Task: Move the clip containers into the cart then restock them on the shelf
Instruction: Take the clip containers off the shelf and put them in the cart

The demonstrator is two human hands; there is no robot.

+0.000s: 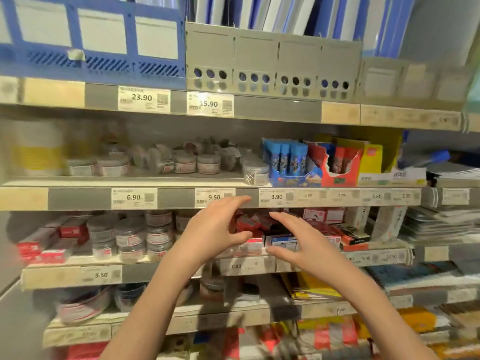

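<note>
1. Head view, hands: the left hand [210, 229] and the right hand [298, 242] are raised side by side in front of the shelving, palms turned toward each other with a gap between them.
2. Left hand: fingers spread wide and slightly curved, thumb extended toward the right; the fingertips overlap the price rail [80, 198] near the 9.50 label [214, 197]. It holds nothing.
3. Right hand: fingers spread and straight, thumb extended low; it holds nothing. Whether either hand touches the stock behind it cannot be told.
4. Task items: round clear clip containers [130, 237] stand stacked on the shelf level with the hands, to the left of the left hand. More round containers [184, 162] sit on the shelf above, some tipped on their sides; one container [255, 172] stands at that shelf's front edge.
5. Surroundings: red and white small boxes [250, 246] lie directly behind the gap between the hands. Blue packs [284, 154] and a torn red display box [337, 165] stand on the upper shelf to the right. Grey file holders [272, 61] and a blue file rack [91, 37] occupy the top shelf.
6. Clearance: the rail above the hands limits upward room; the shelf front edge [72, 278] below carries a 9.50 tag. The image edges are blurred.
</note>
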